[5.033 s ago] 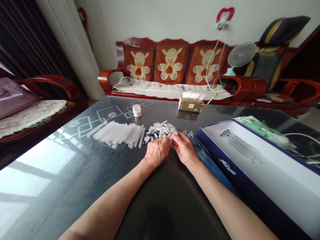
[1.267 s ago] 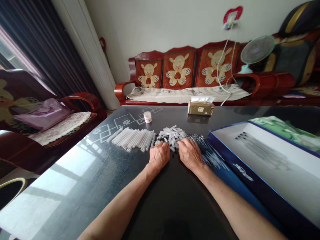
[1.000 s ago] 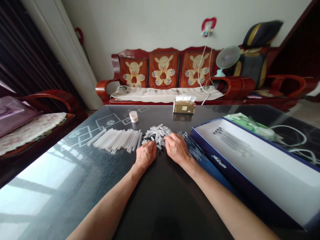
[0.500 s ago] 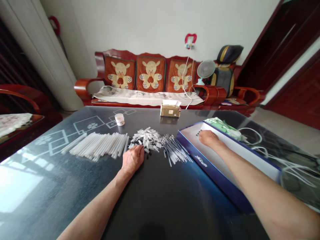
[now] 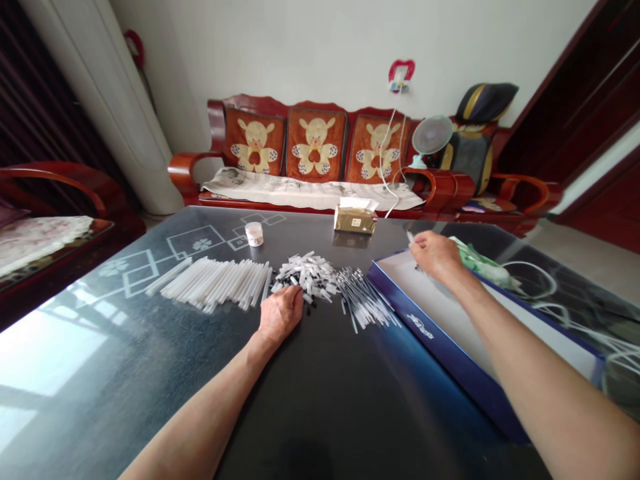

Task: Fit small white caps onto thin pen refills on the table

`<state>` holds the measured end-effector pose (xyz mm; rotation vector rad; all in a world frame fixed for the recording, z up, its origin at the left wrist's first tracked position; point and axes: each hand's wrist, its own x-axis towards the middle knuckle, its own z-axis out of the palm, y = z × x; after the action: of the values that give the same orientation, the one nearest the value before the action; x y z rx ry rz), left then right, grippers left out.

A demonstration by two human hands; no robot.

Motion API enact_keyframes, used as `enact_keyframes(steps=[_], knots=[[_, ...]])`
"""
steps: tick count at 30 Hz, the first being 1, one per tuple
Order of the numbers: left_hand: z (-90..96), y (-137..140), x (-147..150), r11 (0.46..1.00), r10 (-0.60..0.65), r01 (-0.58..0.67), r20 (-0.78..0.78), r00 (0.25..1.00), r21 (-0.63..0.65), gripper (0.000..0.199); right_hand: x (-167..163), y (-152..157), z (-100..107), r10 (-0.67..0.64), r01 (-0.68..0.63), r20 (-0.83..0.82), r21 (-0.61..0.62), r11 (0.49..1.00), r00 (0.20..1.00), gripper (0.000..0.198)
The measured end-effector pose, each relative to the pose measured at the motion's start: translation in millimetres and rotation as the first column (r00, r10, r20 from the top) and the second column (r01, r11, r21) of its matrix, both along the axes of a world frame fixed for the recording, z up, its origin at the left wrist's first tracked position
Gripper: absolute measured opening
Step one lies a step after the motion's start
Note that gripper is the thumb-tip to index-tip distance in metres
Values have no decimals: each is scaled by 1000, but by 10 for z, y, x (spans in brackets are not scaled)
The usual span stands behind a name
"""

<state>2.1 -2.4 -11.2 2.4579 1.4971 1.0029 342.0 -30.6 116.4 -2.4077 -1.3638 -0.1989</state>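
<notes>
On the dark bench (image 5: 330, 400), with twelve o'clock toward the sofa (image 5: 305, 195) and the heap as centre, items were as follows.

Centre: one heap of short white pieces (image 5: 306, 272), loose, with small black bits among them. Nine o'clock: long white tubes (image 5: 215, 285), laid side by side. Four o'clock: thin rods (image 5: 367, 303), fanned out near an open blue box (image 5: 443, 357) (white inside, lettered on its near wall).

Seven o'clock: left hand (image 5: 281, 313), at the heap's near edge, fingers curled inward; their tips were hidden, so I cannot tell whether anything was held.

Three o'clock: right hand (image 5: 434, 255), raised over the far end of the box, fingers pinched together on a slim translucent piece (image 5: 411, 237), its end protruding.

Between ten and eleven o'clock: one small tub (image 5: 254, 234), upright. One o'clock: one tissue box (image 5: 355, 219), tissue showing. Three o'clock, past the box: one green-and-white packet (image 5: 483, 265), white cables (image 5: 537, 280) beside it.
</notes>
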Motion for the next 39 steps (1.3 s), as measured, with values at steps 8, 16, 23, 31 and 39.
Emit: enact_keyframes(steps=[8, 16, 23, 31, 39], knots=[[80, -48, -57, 982, -184, 163, 291, 939, 96, 31, -1335, -47, -241, 532, -191, -711, 506, 841, 459, 79], [101, -35, -8, 930, -344, 334, 40, 938, 151, 37, -1949, -1, -1030, 622, -111, -747, 615, 781, 235, 51], [119, -15, -23, 960, -32, 86, -199, 980, 267, 31, -1803, 54, -1124, 568, -126, -808, 554, 823, 156, 42], [105, 2, -27, 955, 6, 45, -169, 986, 293, 26, -1902, 63, -1142, 487, -201, -854, 452, 869, 183, 43], [109, 29, -26, 978, 4, 42, -217, 976, 203, 31, -1872, 110, -1173, 480, -207, -868, 449, 869, 131, 40]])
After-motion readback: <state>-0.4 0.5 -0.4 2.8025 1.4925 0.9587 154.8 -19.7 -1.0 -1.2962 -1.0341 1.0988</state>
